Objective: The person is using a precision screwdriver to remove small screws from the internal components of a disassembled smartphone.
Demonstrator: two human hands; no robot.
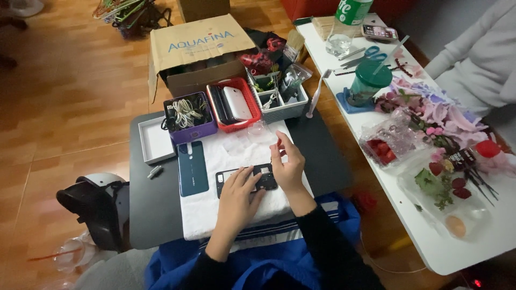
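White towel (pixel 215 209) | left hand (pixel 236 200) flat, pressing opened phone (pixel 247 180) | right hand (pixel 287 166) raised, fingertips pinched together

Dim, warm indoor light; the white towel (pixel 215 209) glares mildly, corners fall dark, and the wide lens bends the edges.

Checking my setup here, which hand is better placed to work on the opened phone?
Probably the right hand: it is raised with fingertips pinched just above the opened phone, while the left hand lies flat on it, holding it on the white towel.
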